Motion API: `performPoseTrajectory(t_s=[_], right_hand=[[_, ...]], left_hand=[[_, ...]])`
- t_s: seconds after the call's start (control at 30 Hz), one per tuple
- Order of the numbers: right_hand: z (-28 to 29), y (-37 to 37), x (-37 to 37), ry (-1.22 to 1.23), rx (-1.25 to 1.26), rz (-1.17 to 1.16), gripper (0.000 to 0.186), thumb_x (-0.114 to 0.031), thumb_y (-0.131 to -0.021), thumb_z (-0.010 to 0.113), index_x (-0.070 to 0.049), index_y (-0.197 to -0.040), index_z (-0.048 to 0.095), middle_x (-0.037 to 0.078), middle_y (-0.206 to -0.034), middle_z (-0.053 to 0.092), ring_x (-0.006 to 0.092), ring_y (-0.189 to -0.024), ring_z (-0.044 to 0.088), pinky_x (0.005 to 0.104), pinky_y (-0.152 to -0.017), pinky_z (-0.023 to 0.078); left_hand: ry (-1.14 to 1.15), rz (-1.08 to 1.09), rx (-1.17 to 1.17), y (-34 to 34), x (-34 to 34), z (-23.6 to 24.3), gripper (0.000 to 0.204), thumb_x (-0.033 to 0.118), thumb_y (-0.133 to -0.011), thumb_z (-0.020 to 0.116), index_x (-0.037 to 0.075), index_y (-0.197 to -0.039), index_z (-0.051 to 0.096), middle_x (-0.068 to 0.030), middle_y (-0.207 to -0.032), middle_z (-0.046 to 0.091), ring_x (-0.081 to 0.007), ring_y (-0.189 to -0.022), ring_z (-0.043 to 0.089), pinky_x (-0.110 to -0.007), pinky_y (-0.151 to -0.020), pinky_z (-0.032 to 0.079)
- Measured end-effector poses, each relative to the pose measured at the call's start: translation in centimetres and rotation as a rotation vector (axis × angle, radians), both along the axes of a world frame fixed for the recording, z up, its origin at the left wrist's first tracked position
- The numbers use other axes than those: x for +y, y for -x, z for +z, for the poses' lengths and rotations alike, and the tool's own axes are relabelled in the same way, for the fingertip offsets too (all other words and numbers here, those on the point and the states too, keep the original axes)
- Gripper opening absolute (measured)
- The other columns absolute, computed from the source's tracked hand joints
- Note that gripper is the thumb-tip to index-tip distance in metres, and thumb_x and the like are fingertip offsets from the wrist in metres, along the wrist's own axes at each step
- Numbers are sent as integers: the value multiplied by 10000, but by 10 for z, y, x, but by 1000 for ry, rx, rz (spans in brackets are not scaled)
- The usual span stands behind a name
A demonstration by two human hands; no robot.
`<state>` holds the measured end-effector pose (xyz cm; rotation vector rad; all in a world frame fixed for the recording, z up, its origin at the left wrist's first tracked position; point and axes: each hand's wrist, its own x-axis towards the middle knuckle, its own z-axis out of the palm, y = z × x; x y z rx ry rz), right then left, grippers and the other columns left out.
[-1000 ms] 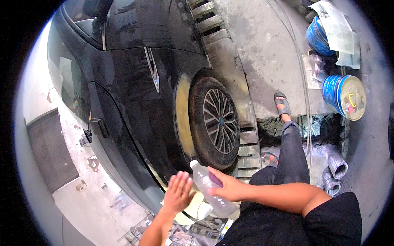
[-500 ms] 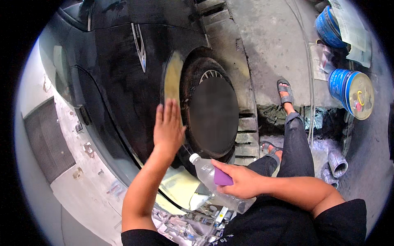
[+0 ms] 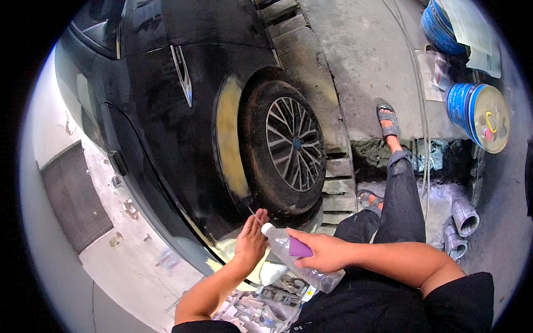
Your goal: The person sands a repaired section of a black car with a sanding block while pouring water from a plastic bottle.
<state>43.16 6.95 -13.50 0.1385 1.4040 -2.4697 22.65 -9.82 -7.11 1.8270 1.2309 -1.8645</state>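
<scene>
My right hand grips a clear plastic bottle with a white cap, tilted up toward the car. Under those same fingers a small purple block is pressed against the bottle. A thin stream of liquid seems to leave the cap toward my left hand. That hand has its fingers stretched out and holds nothing, close to the cap and the lower edge of the black car fender; I cannot tell whether it touches the fender. Along the wheel arch runs a yellowish bare patch, next to the spoked wheel.
Blue buckets stand at the right, one with a yellow-handled lid. Metal cans lie near my feet. A cable crosses the concrete floor beside a pit. Paper scraps and small items lie below the car's front.
My left hand has moved from the yellowish patch down toward the bottle cap. The right hand keeps hold of the bottle and purple block, nearly unmoved.
</scene>
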Motion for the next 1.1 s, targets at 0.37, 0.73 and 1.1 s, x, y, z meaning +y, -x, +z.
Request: performPoseTrajectory(t_s=[0.37, 0.73, 1.1], right_hand=[[-3, 38, 74, 28, 25, -191, 854, -316, -875, 636, -26, -1539, 184, 283, -1165, 566, 425, -1059, 590, 435, -933, 465], [-36, 70, 146, 47, -37, -129, 870, -335, -891, 638, -33, -1550, 157, 258, -1198, 546, 398, -1087, 574, 419, -952, 453], [-30, 84, 142, 48, -24, -97, 865, -356, -886, 632, -22, -1541, 175, 280, -1177, 555, 423, -1077, 576, 431, -947, 460]], left_hand=[[-529, 208, 172, 133, 250, -51, 903, 576, -919, 484, -19, -1537, 203, -168, -1637, 103, -317, -1520, 54, -439, -1224, 40], [-305, 88, 168, 203, 350, -155, 662, 323, -959, 386, 60, -1549, 242, -76, -1644, 153, -261, -1525, 76, -457, -1227, 23], [-313, 41, -4, 177, 282, -100, 618, 315, -964, 393, 66, -1525, 320, -73, -1629, 209, -281, -1517, 121, -504, -1220, 45]])
